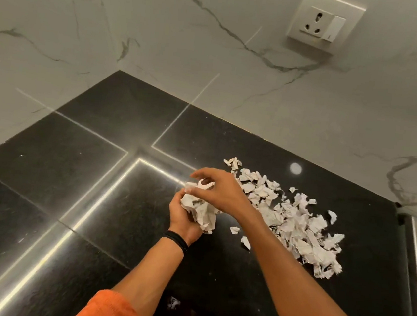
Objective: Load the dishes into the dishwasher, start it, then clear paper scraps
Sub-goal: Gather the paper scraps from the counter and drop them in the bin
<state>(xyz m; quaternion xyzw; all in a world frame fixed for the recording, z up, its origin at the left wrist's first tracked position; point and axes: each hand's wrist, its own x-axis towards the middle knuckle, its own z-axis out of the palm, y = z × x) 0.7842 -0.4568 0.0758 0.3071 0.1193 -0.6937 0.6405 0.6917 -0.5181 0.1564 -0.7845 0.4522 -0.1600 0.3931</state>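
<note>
**Handful filling up, big heap still on the desk**

Your left hand (186, 219) is cupped palm-up and closed loosely around a crumpled wad of paper scraps (200, 212), held above the black stone desk (45, 165). Your right hand (220, 194) sits over the top of the wad, fingers (200, 173) curled and partly open, and seems to be pressing a small white scrap into it; whether that scrap is truly pinched, you cannot tell from here.

The main heap of scraps (296, 225) lies on the desk just to the right of the wad, running away from it toward the desk's right edge. Two loose pieces (240, 235) sit between the wad and the heap, nearer to you.

Watch the wad: it already bulges past your left fingers on the near side, so adding more without squeezing it tighter will likely shed bits back onto the desk. The heap's far end lies close to the desk's right edge, so a sweeping grab could push scraps over it. One stray scrap (173, 303) near your body, below the wad, is easy to overlook.
</note>
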